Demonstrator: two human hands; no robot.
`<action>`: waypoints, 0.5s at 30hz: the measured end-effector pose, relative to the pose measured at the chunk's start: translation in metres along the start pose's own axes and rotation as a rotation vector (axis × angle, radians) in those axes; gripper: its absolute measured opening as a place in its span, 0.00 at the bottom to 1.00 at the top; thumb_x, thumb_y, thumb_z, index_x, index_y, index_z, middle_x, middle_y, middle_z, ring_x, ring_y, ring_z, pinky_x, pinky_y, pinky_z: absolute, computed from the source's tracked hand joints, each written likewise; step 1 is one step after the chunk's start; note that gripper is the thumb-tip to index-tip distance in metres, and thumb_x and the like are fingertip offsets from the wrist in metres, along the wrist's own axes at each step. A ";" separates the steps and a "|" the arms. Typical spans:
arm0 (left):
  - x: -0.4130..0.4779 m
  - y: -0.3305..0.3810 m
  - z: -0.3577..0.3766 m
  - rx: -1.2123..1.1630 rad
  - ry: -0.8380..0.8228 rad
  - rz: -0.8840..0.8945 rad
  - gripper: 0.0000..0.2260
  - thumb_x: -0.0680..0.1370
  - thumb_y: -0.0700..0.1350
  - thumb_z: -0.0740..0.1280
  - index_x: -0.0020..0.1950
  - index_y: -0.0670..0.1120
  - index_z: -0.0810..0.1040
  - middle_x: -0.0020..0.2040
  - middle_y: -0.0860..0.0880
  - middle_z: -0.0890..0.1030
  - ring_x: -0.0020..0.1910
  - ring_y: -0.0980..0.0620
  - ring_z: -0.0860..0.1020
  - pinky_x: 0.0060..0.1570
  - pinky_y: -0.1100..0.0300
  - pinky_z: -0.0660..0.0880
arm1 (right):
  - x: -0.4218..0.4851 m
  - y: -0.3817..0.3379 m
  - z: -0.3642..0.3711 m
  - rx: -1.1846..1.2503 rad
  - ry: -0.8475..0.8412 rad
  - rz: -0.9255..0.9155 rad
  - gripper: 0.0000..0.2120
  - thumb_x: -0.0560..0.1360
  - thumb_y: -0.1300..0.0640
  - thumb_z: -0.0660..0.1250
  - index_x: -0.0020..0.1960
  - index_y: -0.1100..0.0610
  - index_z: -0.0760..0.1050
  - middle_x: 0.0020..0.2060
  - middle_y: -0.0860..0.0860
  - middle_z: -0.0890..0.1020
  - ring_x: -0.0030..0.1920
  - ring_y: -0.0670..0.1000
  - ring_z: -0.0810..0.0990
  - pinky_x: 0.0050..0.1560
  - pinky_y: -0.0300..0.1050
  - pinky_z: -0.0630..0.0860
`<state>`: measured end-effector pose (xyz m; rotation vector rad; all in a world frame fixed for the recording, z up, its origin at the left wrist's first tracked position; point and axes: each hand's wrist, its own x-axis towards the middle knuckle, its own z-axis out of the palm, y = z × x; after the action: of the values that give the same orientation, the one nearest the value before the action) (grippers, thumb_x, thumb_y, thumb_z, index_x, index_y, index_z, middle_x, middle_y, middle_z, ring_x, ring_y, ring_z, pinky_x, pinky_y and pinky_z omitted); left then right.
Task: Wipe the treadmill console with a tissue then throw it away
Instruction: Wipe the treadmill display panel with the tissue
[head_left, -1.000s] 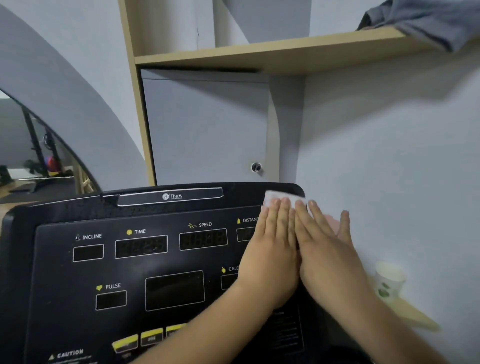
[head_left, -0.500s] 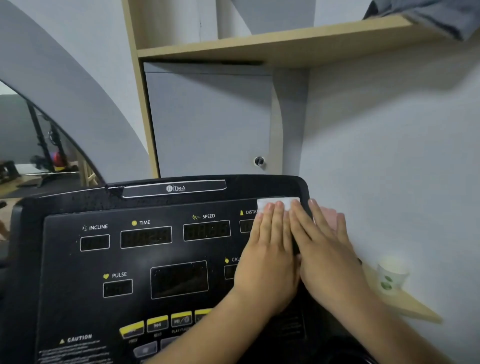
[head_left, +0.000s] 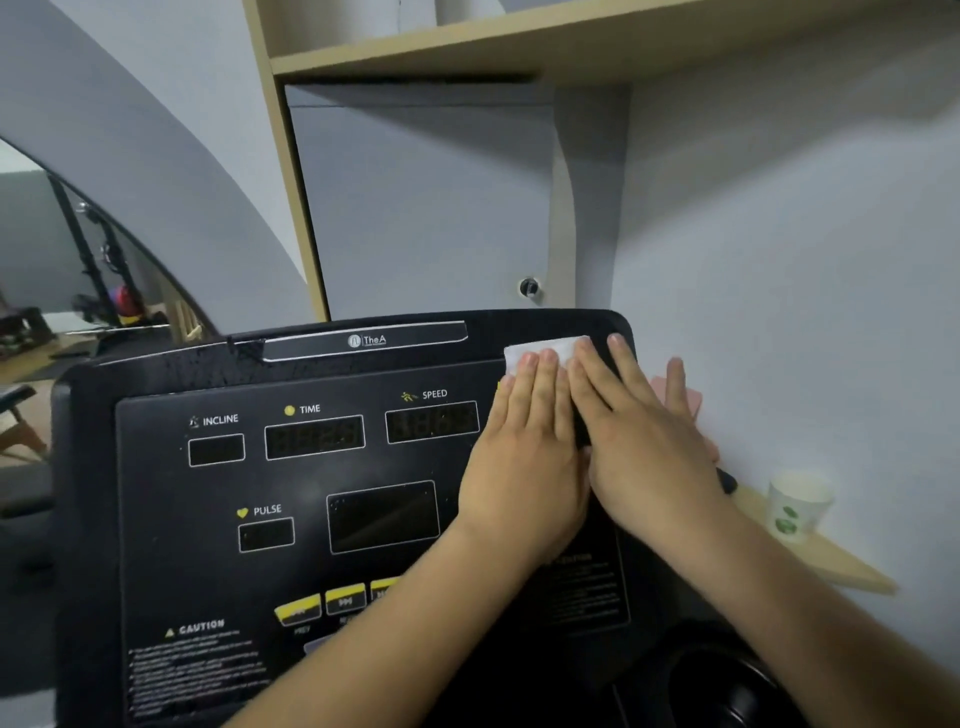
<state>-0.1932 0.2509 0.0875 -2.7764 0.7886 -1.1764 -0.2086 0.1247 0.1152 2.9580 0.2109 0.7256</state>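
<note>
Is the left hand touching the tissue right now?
Touching. The head view shows the left hand flat, its fingertips pressing on the white tissue.

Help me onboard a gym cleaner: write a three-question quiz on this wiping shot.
1. True or false: the tissue lies at the console's top left corner.
2. Which label is nearest the left hand? A INCLINE, B SPEED, C PULSE.
3. Fill in: a paper ___ stands on the ledge right of the console.
Key: 1 false, top right; 2 B; 3 cup.
</note>
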 end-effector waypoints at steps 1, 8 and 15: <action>-0.004 0.000 0.001 -0.008 -0.007 -0.002 0.29 0.80 0.52 0.49 0.76 0.36 0.60 0.76 0.36 0.62 0.77 0.39 0.59 0.74 0.45 0.60 | -0.003 -0.001 0.002 0.017 -0.006 -0.011 0.36 0.78 0.53 0.57 0.78 0.53 0.39 0.78 0.48 0.38 0.76 0.54 0.34 0.72 0.67 0.38; -0.027 -0.018 0.001 -0.009 -0.024 0.011 0.29 0.80 0.52 0.53 0.76 0.36 0.63 0.76 0.38 0.64 0.76 0.41 0.61 0.73 0.44 0.60 | -0.010 -0.018 -0.001 0.017 0.003 -0.072 0.39 0.74 0.54 0.62 0.78 0.55 0.44 0.78 0.50 0.43 0.77 0.54 0.38 0.72 0.69 0.43; -0.040 -0.022 -0.006 -0.018 -0.044 -0.023 0.28 0.80 0.52 0.52 0.75 0.36 0.64 0.75 0.37 0.66 0.76 0.40 0.62 0.74 0.41 0.60 | -0.017 -0.036 0.007 0.049 -0.007 -0.073 0.38 0.70 0.57 0.64 0.77 0.57 0.55 0.78 0.53 0.55 0.77 0.57 0.50 0.70 0.71 0.53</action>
<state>-0.2109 0.2891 0.0696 -2.8224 0.7691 -1.1128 -0.2244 0.1570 0.0975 2.9799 0.3391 0.7108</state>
